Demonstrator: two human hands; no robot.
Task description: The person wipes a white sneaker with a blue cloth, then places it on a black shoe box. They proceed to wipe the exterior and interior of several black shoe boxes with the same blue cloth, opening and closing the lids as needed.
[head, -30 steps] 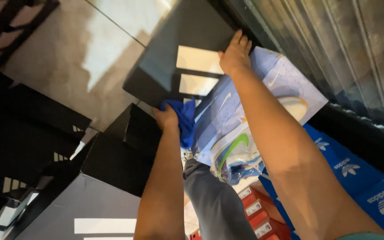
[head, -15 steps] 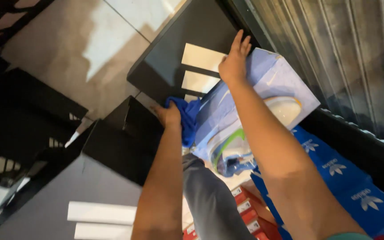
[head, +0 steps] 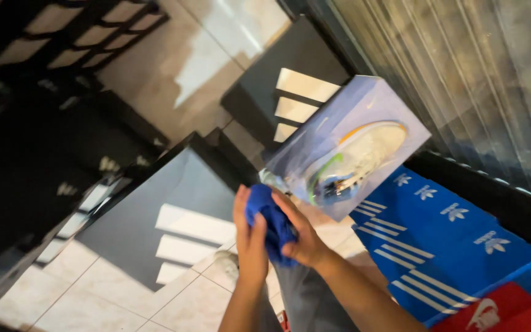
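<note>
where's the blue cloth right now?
Head view, lower centre: the blue cloth is bunched between the left hand and right hand, just below the pale shoe box with a sneaker picture, left of the blue striped boxes.

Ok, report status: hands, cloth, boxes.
Both hands, left and right, bunched on blue cloth. Pale shoe box just beyond. Blue boxes at right.

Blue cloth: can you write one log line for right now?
left hand: on blue cloth | right hand: gripping blue cloth | pale shoe box: behind hands

Dim, motion-blurred, glare on floor tiles (head: 210, 67)
</note>
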